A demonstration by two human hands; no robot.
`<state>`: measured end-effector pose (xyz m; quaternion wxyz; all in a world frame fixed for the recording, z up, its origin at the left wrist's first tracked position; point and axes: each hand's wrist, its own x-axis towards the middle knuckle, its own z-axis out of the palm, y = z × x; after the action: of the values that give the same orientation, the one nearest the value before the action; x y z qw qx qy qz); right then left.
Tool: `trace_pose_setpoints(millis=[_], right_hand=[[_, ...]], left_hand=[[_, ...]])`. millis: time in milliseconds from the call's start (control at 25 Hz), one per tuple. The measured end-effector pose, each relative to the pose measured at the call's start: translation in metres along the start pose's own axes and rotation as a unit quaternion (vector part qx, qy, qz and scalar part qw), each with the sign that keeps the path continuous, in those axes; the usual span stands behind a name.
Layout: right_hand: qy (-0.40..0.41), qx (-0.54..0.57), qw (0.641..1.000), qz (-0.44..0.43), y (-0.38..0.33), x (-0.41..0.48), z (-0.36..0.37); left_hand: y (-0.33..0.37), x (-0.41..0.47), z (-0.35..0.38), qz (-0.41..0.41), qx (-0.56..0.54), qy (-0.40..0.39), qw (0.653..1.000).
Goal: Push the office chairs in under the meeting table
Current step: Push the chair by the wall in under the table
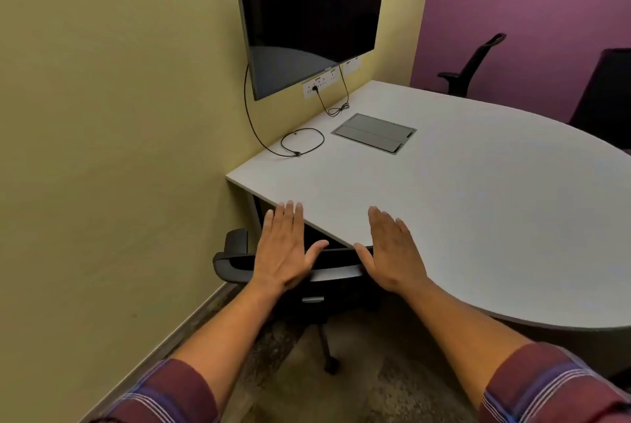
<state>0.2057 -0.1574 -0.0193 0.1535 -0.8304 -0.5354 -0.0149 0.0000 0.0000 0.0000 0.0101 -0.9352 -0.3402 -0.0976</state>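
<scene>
1. At the near corner of a small meeting room, a person's left hand (285, 248) and right hand (392, 252) hover flat, fingers spread wide and holding nothing, above the back of an office chair (336, 272).
2. That chair sits tucked against the edge of the white worktop (478, 200), its seat hidden beneath; one grey armrest (234, 252) juts out beside the yellow wall.
3. Whether the palms touch the backrest cannot be told from this angle.
4. A second office chair (473, 64) stands at the far side before the purple wall, just behind the worktop, and appears not yet pushed under.
5. Judging by the castor (330, 368) visible on the carpet, the near chair should roll with light effort, though carpet adds drag and the wheels may swivel off line.
6. The stiff top rail of the backrest looks the best place to push; a mesh panel would give, and an armrest could catch the worktop's edge.
7. A wall-mounted screen (307, 13), trailing cables (302, 142) and a flush socket hatch (374, 132) complete the scene.
</scene>
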Motion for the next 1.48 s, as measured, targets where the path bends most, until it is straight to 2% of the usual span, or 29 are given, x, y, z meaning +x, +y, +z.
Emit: trace_pose_setpoints(millis=[80, 160, 280, 360, 480, 640, 960, 1280, 1480], right_hand=[[-0.014, 0.007, 1.0, -0.019, -0.004, 0.006, -0.001], [-0.062, 0.013, 0.998, -0.027, -0.012, 0.011, 0.0], [-0.131, -0.036, 0.99, -0.045, -0.016, 0.01, 0.0], [-0.111, -0.048, 0.991, -0.064, -0.014, 0.006, 0.001], [-0.067, -0.04, 0.994, -0.07, -0.012, -0.008, 0.005], [-0.054, -0.036, 0.997, -0.031, -0.024, -0.014, 0.01], [0.009, -0.035, 0.999, 0.004, -0.073, -0.013, 0.031], [0.036, -0.041, 0.998, 0.014, -0.116, -0.001, 0.051], [0.048, -0.03, 0.998, 0.04, -0.126, 0.006, 0.064]], left_hand=[[-0.018, -0.006, -0.001, -0.032, -0.004, -0.003, 0.999], [-0.046, -0.017, 0.009, -0.06, 0.0, -0.004, 0.998], [-0.078, -0.034, 0.02, -0.084, -0.026, -0.047, 0.995], [-0.092, -0.041, 0.022, -0.054, -0.015, -0.049, 0.997], [-0.094, -0.047, 0.024, -0.018, -0.017, -0.013, 1.0], [-0.1, -0.047, 0.02, 0.003, -0.039, 0.02, 0.999], [-0.161, -0.025, 0.021, 0.077, -0.056, 0.049, 0.994], [-0.224, 0.01, 0.024, 0.122, -0.036, 0.011, 0.992], [-0.237, 0.03, 0.026, 0.115, 0.011, -0.018, 0.993]])
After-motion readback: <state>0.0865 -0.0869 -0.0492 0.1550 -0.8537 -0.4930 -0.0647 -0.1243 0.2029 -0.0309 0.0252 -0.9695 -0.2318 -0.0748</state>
